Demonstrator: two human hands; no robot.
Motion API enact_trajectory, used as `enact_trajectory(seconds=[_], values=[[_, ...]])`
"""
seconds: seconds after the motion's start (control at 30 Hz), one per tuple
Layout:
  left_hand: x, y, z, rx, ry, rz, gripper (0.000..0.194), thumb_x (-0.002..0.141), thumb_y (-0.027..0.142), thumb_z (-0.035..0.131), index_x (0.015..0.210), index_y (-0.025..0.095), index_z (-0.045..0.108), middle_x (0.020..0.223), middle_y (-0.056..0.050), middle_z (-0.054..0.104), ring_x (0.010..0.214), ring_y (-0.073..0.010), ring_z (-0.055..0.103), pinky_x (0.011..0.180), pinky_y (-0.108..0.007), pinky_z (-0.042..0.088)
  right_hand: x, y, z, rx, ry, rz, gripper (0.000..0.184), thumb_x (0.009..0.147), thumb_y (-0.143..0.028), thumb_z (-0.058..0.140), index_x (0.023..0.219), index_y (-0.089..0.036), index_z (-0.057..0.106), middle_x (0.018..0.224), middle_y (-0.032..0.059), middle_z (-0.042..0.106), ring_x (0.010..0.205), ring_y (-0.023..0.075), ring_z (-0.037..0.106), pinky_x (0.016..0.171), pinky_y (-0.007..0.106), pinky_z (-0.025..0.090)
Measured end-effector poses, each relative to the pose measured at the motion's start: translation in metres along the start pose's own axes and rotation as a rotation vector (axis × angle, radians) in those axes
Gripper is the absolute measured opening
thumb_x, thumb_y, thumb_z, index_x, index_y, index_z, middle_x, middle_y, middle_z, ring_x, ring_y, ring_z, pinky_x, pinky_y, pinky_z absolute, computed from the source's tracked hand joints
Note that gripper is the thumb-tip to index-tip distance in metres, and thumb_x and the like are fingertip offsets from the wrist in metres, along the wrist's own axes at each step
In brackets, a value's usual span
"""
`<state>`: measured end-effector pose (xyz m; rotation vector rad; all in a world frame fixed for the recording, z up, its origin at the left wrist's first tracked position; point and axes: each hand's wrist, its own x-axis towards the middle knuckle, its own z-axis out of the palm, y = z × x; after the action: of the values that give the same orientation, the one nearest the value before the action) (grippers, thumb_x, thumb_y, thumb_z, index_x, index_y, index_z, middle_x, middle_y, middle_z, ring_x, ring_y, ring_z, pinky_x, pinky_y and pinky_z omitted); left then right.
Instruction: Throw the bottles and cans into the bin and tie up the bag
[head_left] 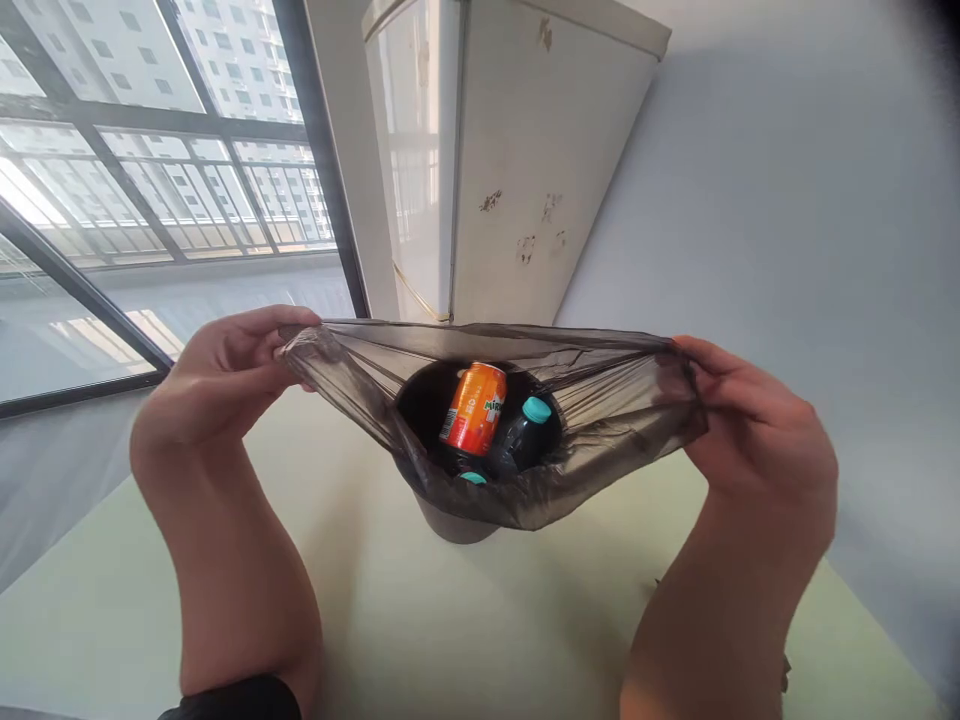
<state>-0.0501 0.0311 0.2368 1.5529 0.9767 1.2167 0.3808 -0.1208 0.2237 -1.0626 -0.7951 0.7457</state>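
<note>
A thin dark translucent garbage bag [607, 420] is stretched wide between my two hands. My left hand [232, 375] pinches its left edge, and my right hand [757, 415] grips the bunched right edge. Below the stretched bag stands a trash can [457, 525], its rim mostly covered by the plastic. Inside the bag lies an orange soda can [475, 408], tilted. To its right is a bottle with a teal cap [536, 409]. A second teal cap [472, 479] shows at the front, its bottle mostly hidden by the bag.
The trash can stands on a pale green table [405, 640]. Behind it is a worn white refrigerator [532, 150] with stained patches. Glass doors [172, 180] with dark frames are at the left, and a plain wall [795, 220] rises at the right.
</note>
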Motion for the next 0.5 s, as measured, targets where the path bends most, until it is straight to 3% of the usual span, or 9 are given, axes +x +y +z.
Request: enact_trajectory(seconds=[0.07,0.13,0.23,0.33,0.4,0.5], values=[[0.001,-0.003,0.0,0.016,-0.038,0.032,0.045,0.067,0.02,0.09,0.111,0.021,0.08,0.09,-0.004,0.077,0.08,-0.0195,0.069,0.081,-0.038,0.058,-0.001,-0.002,-0.001,-0.086,-0.046,-0.016,0.038,0.066,-0.011,0.077,0.103,-0.019,0.082,0.087,0.0057,0.069,0.082,0.0193,0.063,0.073,0.033,0.054],[0.003,-0.004,0.003,0.07,0.052,0.06,0.034,0.07,0.022,0.091,0.102,0.02,0.081,0.091,-0.004,0.077,0.084,-0.0189,0.068,0.085,-0.038,0.057,-0.003,-0.004,-0.001,-0.159,-0.061,-0.078,0.038,0.067,-0.014,0.084,0.105,-0.02,0.082,0.091,0.0054,0.072,0.09,0.0201,0.066,0.087,0.035,0.056],[0.007,-0.004,0.007,0.005,0.119,0.092,0.017,0.083,0.033,0.085,0.085,0.018,0.078,0.08,-0.002,0.071,0.079,-0.0158,0.064,0.08,-0.034,0.055,-0.003,-0.002,-0.002,-0.279,0.048,-0.158,0.026,0.071,-0.022,0.088,0.096,-0.02,0.083,0.089,0.0053,0.074,0.09,0.0207,0.068,0.094,0.039,0.057],[0.01,-0.003,0.01,-0.077,0.202,0.083,0.021,0.09,0.034,0.078,0.079,0.016,0.074,0.078,-0.002,0.066,0.077,-0.0129,0.06,0.07,-0.028,0.051,-0.001,0.0,-0.003,-0.271,0.158,-0.188,0.014,0.078,-0.028,0.083,0.085,-0.016,0.081,0.084,0.0055,0.07,0.074,0.0163,0.064,0.074,0.033,0.058],[0.011,-0.003,0.011,-0.097,0.27,0.064,0.018,0.09,0.028,0.077,0.079,0.015,0.073,0.079,-0.002,0.065,0.077,-0.0124,0.059,0.066,-0.026,0.049,0.0,0.001,-0.004,-0.177,0.198,-0.181,0.014,0.078,-0.027,0.082,0.08,-0.014,0.078,0.081,0.0052,0.064,0.065,0.0123,0.057,0.057,0.027,0.051],[0.011,-0.002,0.015,-0.128,0.336,0.033,0.017,0.089,0.023,0.074,0.075,0.014,0.071,0.073,-0.001,0.06,0.074,-0.0118,0.058,0.062,-0.026,0.046,0.001,0.001,-0.002,-0.094,0.253,-0.129,0.017,0.075,-0.021,0.083,0.07,-0.012,0.069,0.072,0.0027,0.053,0.061,0.0102,0.05,0.048,0.023,0.041]])
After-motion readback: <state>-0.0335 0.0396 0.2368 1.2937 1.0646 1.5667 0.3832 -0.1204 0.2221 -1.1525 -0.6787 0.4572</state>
